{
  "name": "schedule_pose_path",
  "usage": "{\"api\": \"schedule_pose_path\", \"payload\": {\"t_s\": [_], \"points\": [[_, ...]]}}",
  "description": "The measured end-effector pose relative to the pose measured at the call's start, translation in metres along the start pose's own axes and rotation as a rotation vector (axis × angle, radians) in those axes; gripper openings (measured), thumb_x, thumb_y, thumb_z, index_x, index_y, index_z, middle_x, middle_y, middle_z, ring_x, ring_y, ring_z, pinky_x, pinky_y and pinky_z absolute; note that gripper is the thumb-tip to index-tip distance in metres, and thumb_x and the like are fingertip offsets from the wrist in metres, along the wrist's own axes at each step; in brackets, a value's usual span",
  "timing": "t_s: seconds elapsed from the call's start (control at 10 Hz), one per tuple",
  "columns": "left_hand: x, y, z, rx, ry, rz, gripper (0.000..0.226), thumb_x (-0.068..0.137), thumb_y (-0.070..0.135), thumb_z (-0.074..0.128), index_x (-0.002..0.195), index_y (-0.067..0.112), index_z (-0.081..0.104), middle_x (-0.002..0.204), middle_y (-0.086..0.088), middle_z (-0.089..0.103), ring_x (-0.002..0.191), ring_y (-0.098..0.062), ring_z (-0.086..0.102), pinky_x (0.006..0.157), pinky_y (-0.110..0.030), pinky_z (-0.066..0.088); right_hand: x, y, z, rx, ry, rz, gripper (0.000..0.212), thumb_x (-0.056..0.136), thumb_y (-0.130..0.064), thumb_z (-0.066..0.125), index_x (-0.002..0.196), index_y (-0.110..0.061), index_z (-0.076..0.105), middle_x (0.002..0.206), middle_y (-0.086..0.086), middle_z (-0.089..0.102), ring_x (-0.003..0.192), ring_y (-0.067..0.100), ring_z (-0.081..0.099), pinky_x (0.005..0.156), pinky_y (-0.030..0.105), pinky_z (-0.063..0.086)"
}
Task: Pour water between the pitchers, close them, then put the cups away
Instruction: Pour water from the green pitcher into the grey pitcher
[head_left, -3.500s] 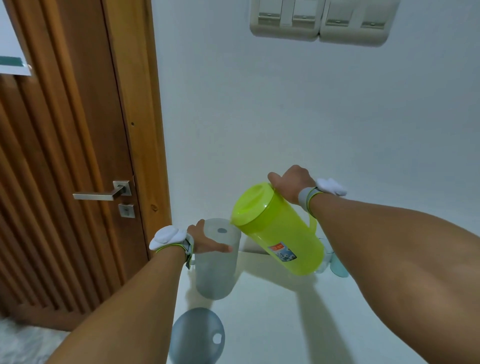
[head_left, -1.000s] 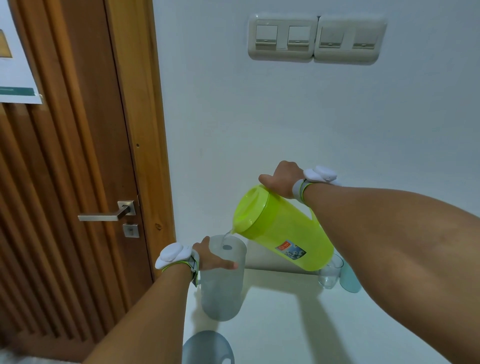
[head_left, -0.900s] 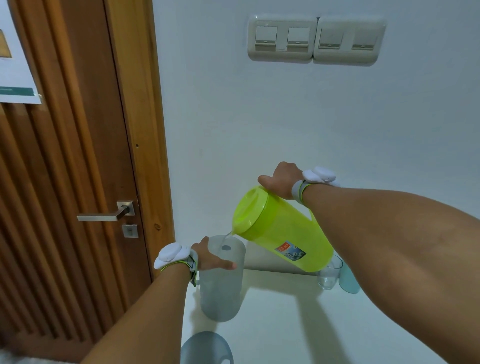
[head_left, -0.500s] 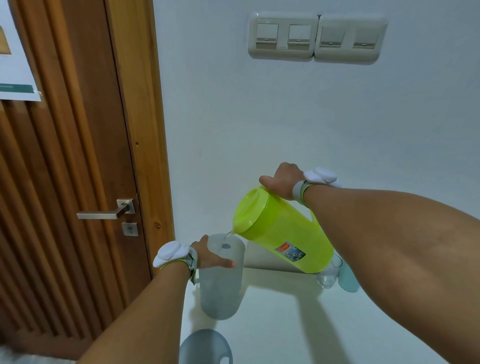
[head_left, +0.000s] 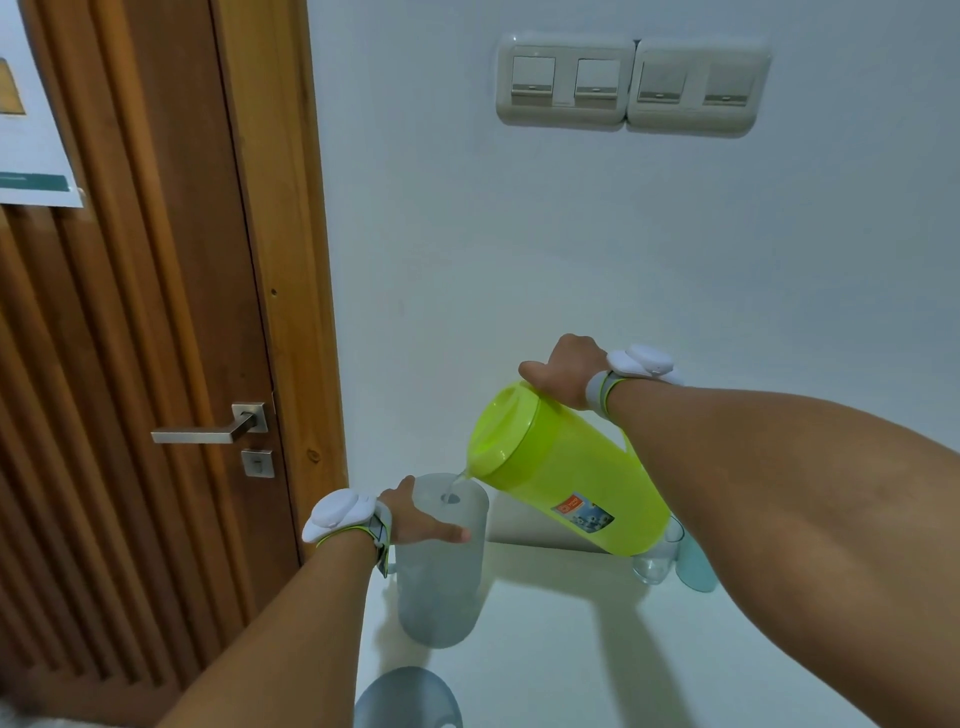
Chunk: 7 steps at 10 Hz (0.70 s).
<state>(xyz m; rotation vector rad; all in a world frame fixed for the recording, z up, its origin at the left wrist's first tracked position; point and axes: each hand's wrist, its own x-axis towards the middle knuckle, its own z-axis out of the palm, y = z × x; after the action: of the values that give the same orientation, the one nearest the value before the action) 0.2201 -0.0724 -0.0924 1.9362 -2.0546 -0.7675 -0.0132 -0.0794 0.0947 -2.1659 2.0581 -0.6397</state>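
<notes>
Water now trickles from the tilted lime-green plastic pitcher grasped by the right grip into the frosted grey plastic pitcher, which the left grip holds by the left edge of the tabletop: pouring is underway.

Your right hand has tipped green pitcher further than 3.5 s ago. Spout now sits over open mouth of grey pitcher. Thin water stream runs in where none showed. Green base lifted, so clear cup and blue cup at worktop's far edge show more. Your head rose: grey lid at near edge now cut off.
</notes>
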Motion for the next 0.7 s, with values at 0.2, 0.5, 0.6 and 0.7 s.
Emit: {"api": "schedule_pose_path", "payload": {"t_s": [0.2,0.5,0.6,0.7], "points": [[0.017,-0.015,0.008,0.001,0.003,-0.039,0.131,0.021,0.099,0.062,0.136,0.038,0.044,0.12,0.011,0.057,0.108,-0.015,0.059,0.094,-0.036,0.052,0.001,0.001,0.0,0.001,0.001,-0.002,0.044,0.08,-0.049,0.054,0.06,-0.013,0.037,0.059,0.001,0.04,0.049,0.021,0.037,0.051,0.027,0.029],[0.022,-0.017,0.01,0.005,0.019,-0.014,0.132,0.019,0.1,0.06,0.135,0.038,0.045,0.119,0.01,0.058,0.108,-0.015,0.06,0.094,-0.036,0.052,-0.001,0.0,-0.001,-0.009,-0.007,-0.012,0.044,0.079,-0.049,0.055,0.06,-0.014,0.037,0.06,0.001,0.04,0.05,0.021,0.037,0.052,0.028,0.03],[0.023,-0.019,0.01,0.004,0.027,-0.028,0.131,0.021,0.099,0.061,0.135,0.038,0.044,0.118,0.01,0.059,0.106,-0.015,0.06,0.093,-0.036,0.053,-0.001,-0.001,-0.002,-0.016,-0.007,-0.014,0.044,0.08,-0.049,0.054,0.06,-0.013,0.038,0.061,0.002,0.041,0.05,0.021,0.038,0.052,0.028,0.031],[0.022,-0.018,0.01,0.005,0.016,-0.022,0.13,0.021,0.099,0.061,0.135,0.038,0.045,0.119,0.01,0.058,0.106,-0.015,0.06,0.093,-0.036,0.053,-0.002,-0.002,-0.001,-0.026,-0.005,-0.015,0.044,0.079,-0.049,0.054,0.061,-0.013,0.039,0.061,0.002,0.042,0.05,0.021,0.039,0.052,0.028,0.031]]}}
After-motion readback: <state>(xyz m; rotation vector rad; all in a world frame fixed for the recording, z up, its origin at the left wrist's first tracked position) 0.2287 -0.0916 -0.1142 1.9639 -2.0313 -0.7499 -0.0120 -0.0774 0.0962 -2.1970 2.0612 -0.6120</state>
